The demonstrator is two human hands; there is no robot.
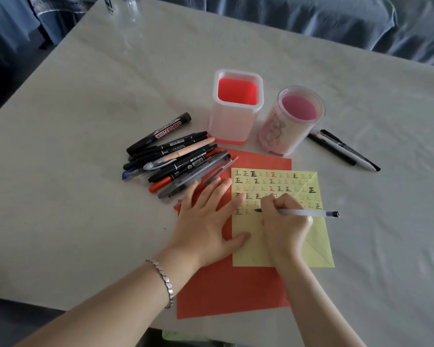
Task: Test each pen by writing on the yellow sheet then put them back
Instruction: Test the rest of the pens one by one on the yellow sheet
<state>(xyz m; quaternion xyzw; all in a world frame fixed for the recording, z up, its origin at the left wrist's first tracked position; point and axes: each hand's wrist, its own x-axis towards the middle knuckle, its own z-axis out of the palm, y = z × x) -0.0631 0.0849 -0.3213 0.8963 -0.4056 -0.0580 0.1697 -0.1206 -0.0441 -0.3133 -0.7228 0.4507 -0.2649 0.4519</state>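
The right hand pinches a pen and writes on the yellow sheet while the left hand presses flat, so next this pen likely goes back in a cup.

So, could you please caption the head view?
Right hand writes with a pen on the yellow sheet; left hand presses it flat.
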